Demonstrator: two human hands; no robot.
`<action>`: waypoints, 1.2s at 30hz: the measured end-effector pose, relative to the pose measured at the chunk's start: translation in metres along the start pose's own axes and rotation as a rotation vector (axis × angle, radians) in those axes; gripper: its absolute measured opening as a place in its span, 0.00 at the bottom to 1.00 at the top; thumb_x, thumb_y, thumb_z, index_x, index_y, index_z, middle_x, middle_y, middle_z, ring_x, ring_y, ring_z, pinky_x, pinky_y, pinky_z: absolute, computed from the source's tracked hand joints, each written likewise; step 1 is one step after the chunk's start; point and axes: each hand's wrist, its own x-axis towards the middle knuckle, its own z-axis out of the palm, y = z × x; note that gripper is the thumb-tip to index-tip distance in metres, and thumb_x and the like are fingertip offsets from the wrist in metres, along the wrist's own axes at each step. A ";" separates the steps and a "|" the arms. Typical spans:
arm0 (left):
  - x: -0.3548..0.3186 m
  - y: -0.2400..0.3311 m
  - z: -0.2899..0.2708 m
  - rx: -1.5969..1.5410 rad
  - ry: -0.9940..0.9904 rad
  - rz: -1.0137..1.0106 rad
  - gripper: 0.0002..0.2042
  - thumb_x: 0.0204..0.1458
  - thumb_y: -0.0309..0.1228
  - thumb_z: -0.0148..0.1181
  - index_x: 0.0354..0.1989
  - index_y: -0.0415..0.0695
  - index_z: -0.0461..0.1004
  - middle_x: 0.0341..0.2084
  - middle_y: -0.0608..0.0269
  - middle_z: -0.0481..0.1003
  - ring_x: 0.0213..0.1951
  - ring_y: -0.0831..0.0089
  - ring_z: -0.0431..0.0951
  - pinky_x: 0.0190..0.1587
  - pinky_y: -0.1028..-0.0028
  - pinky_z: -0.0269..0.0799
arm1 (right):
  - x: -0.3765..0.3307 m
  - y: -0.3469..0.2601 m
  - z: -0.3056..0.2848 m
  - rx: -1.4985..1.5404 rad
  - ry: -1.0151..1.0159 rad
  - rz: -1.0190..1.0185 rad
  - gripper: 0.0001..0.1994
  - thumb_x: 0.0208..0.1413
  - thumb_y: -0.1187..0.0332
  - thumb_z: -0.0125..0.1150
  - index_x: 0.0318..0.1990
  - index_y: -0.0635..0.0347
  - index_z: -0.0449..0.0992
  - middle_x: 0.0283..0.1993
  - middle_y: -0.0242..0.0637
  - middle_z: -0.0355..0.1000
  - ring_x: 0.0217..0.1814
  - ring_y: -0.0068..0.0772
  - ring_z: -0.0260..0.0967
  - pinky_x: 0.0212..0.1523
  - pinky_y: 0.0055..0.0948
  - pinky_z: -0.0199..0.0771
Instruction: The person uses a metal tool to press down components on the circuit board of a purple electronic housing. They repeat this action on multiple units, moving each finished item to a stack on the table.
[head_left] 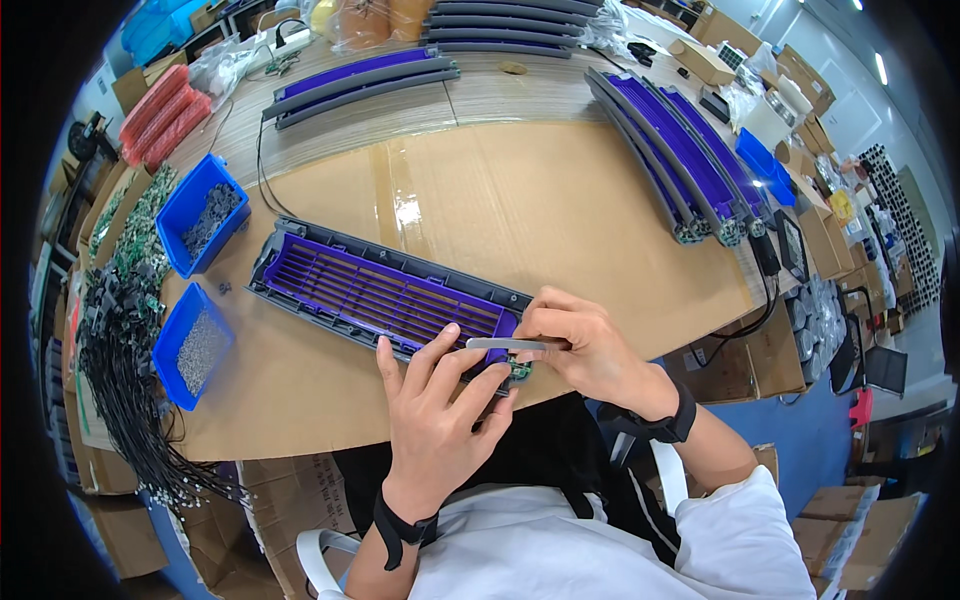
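Note:
A long dark grey plastic housing [340, 240] with a purple slatted grille [375, 290] lies slantwise before me on the cardboard. My left hand [435, 400] rests over its near edge at the right end, fingers spread. Pinched in my right hand [585, 345] are silver metal tweezers [492, 343], their tips pointing left over that same end. Just below them shows a small green circuit board [520, 370], partly hidden by my fingers. A thin black cable [262, 170] runs from the housing's far left end.
At left stand a blue bin of dark grey parts [212, 212], a blue bin of small metal pieces [200, 350] and a bundle of black cables [130, 370]. More purple-grey housings lie at the back left [365, 85], back middle [505, 25] and right [680, 150].

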 end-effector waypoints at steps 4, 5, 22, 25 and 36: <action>0.000 0.000 0.000 0.005 -0.004 0.009 0.09 0.43 0.32 0.70 0.35 0.53 0.82 0.39 0.68 0.76 0.56 0.61 0.72 0.66 0.35 0.38 | 0.001 -0.002 -0.002 -0.012 -0.022 -0.023 0.15 0.45 0.86 0.60 0.40 0.61 0.80 0.36 0.40 0.72 0.36 0.45 0.72 0.34 0.36 0.70; -0.001 -0.001 0.000 0.008 -0.006 0.012 0.10 0.43 0.32 0.70 0.36 0.53 0.82 0.39 0.68 0.76 0.56 0.61 0.72 0.66 0.35 0.38 | 0.002 -0.002 -0.003 -0.023 -0.028 -0.039 0.15 0.45 0.86 0.60 0.40 0.61 0.80 0.36 0.40 0.72 0.36 0.45 0.72 0.34 0.36 0.70; 0.002 0.000 -0.002 0.073 -0.035 0.073 0.15 0.41 0.27 0.71 0.41 0.54 0.83 0.45 0.65 0.76 0.57 0.58 0.72 0.66 0.40 0.41 | 0.018 -0.004 -0.012 -0.305 -0.139 -0.259 0.05 0.43 0.79 0.61 0.29 0.60 0.74 0.33 0.39 0.69 0.32 0.51 0.71 0.29 0.43 0.69; 0.000 0.000 -0.003 0.069 -0.046 0.069 0.16 0.41 0.28 0.71 0.41 0.54 0.83 0.46 0.65 0.77 0.57 0.59 0.71 0.66 0.39 0.41 | 0.016 -0.011 -0.016 -0.400 -0.165 -0.297 0.06 0.43 0.79 0.61 0.31 0.60 0.74 0.35 0.37 0.69 0.30 0.49 0.71 0.27 0.42 0.70; -0.002 0.001 -0.003 0.099 -0.064 0.082 0.15 0.43 0.28 0.70 0.43 0.54 0.82 0.48 0.64 0.76 0.58 0.58 0.71 0.66 0.39 0.40 | 0.015 -0.015 -0.014 -0.427 -0.184 -0.247 0.10 0.42 0.78 0.64 0.35 0.59 0.77 0.35 0.36 0.69 0.33 0.47 0.72 0.29 0.41 0.70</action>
